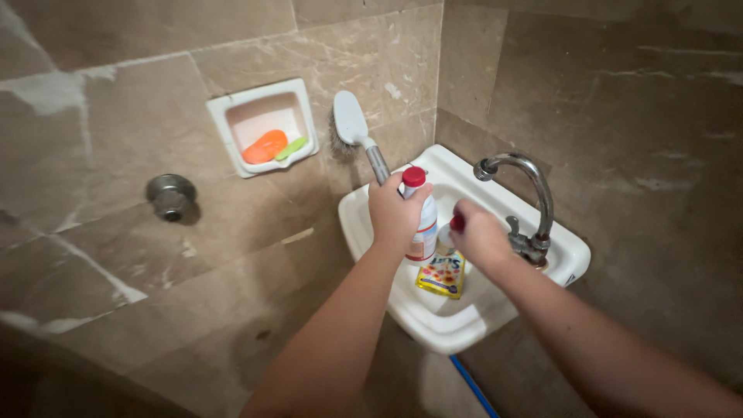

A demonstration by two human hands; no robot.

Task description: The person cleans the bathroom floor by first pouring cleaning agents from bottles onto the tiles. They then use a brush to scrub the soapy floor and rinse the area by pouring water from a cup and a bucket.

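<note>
Brown marbled tiles cover the walls around us, and a small white sink (576, 255) hangs in the corner with a curved metal tap (534, 193) at its far side. Our left hand (396, 213) is wrapped around a white bottle with a red cap (422, 213) and also grips the metal handle of a scrubbing brush (352, 124), whose white head and dark bristles stick up against the wall. Our right hand (480, 236) is closed over the red top of a yellow bottle (443, 272) that stands in the sink bowl, just beside the white one. Set into the wall to the left is a white soap dish (224, 112) holding an orange soap bar (265, 146) and a green piece (292, 147). Farther left sits a round metal knob (170, 195). A blue hose (472, 387) runs down below the sink.
</note>
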